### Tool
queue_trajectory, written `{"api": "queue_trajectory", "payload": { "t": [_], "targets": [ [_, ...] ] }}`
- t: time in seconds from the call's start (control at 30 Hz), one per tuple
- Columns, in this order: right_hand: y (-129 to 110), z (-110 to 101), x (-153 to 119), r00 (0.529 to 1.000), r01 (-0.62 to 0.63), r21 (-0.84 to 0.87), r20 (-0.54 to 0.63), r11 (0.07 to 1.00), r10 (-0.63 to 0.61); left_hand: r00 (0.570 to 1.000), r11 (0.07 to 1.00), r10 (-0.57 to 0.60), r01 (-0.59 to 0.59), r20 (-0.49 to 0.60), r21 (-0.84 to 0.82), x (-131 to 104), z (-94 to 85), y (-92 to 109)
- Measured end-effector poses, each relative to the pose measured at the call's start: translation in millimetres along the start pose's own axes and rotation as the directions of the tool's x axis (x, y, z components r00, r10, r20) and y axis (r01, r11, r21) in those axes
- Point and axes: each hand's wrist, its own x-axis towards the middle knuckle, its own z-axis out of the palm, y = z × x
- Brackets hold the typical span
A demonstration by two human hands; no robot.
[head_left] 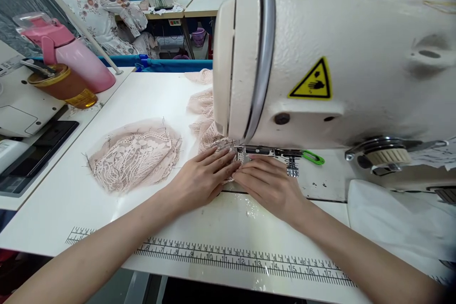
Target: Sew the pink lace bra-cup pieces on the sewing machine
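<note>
"What are you doing with the lace (204, 128)?"

"My left hand (203, 175) and right hand (272, 185) are lying open on it, fingers extended, under the sewing machine (320, 47)."

"And the other piece (135, 156)?"

"It's resting on the surface (149, 95), beyond my left forearm."

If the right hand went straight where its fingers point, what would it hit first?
Probably the left hand, whose fingertips lie just ahead; the exact gap is hard to judge.
</note>
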Motion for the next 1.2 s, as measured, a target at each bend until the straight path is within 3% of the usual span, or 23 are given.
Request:
{"api": "queue_trajectory", "payload": {
  "t": [0.37, 0.73, 1.2],
  "targets": [
    [0.2, 1.1, -1.5, 0.996, 0.0, -0.016, 0.093, 1.0, 0.001, 0.999, 1.0, -0.025, 0.024, 0.037, 0.014, 2.2, -7.0, 1.8],
    [0.9, 2.2, 1.0, 0.995, 0.09, -0.041, 0.036, 0.995, -0.088, 1.0, 1.0, -0.025, 0.025, -0.004, 0.001, 2.3, -6.0, -1.0],
    [5.8, 0.2, 1.5, 0.993, 0.026, -0.035, 0.113, 0.999, -0.021, 0.997, 0.997, -0.069, 0.07, -0.017, 0.041, 8.7, -7.4, 6.7]
  ]
}}
